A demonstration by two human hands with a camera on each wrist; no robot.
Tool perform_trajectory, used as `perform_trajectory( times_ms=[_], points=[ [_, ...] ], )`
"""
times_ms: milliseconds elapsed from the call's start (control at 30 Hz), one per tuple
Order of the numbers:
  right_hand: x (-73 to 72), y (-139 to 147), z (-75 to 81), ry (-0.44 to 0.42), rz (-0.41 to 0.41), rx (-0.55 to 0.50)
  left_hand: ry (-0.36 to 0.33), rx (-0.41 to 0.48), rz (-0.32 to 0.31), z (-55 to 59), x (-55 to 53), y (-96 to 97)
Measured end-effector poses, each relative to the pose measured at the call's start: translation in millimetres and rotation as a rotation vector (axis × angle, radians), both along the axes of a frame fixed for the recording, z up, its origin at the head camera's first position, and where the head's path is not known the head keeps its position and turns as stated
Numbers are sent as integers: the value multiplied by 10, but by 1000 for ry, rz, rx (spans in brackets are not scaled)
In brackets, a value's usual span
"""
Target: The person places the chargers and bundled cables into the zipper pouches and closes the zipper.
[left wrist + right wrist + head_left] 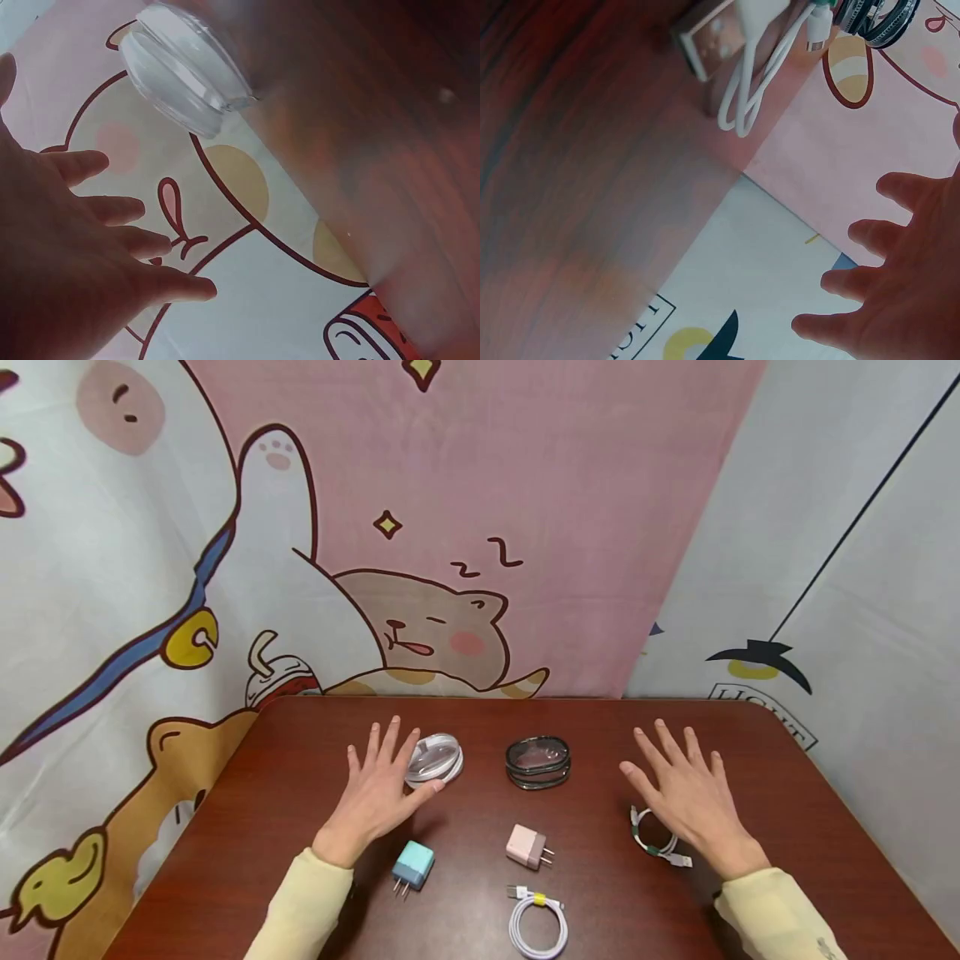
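Note:
My left hand [375, 795] is held over the table with its fingers straight and spread. Nearest to it is a round clear case with white rims [435, 758], partly behind the fingers; the left wrist view shows that clear case [180, 71] beyond the hand [82, 240]. My right hand [692, 800], also spread flat and holding nothing, hovers by a small coiled white USB cable with green bands [680, 860]. In the right wrist view the cable's loop [742, 105] lies apart from the fingers.
On the brown table [285, 760] lie a black-rimmed clear case [537, 768], a teal charger plug [413, 864], a pink charger plug [527, 846] and a coiled white cable with a yellow tie [515, 930]. A cartoon-printed cloth [570, 527] hangs behind.

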State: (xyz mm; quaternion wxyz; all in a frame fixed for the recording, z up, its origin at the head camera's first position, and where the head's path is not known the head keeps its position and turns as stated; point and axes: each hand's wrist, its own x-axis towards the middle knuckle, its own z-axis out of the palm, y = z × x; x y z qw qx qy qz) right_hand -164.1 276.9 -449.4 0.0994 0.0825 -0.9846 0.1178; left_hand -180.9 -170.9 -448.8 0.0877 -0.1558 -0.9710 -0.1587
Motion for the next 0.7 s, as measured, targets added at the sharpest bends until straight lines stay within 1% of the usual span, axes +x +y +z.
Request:
perform_trajectory(
  times_ms=[233, 400, 633, 700],
  points=[
    [14, -65, 6, -5, 1, -15, 19, 14, -32, 41, -12, 128],
    [12, -112, -8, -11, 3, -23, 25, -6, -67, 104, -54, 294],
    [23, -181, 12, -11, 8, -33, 6, -17, -172, 231, -140, 618],
    [28, -198, 10, -13, 8, -33, 3, -20, -188, 253, -170, 695]
  ],
)
